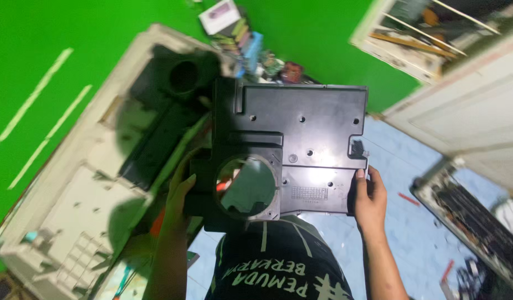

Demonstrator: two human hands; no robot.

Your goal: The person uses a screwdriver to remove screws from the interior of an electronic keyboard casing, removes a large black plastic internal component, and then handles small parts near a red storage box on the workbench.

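Here, flat matte black plastic panel (301, 144) with round hole, left hand (178, 191) and right hand (369, 197) gripping opposite edges.

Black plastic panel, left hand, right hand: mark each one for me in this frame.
black plastic panel (312, 125): head view, on its flat upper face, above the round opening.
left hand (181, 191): head view, back of the hand at the panel's left edge.
right hand (369, 199): head view, back of the hand gripping the panel's lower right corner.

black plastic panel (301, 139), round hole, held up
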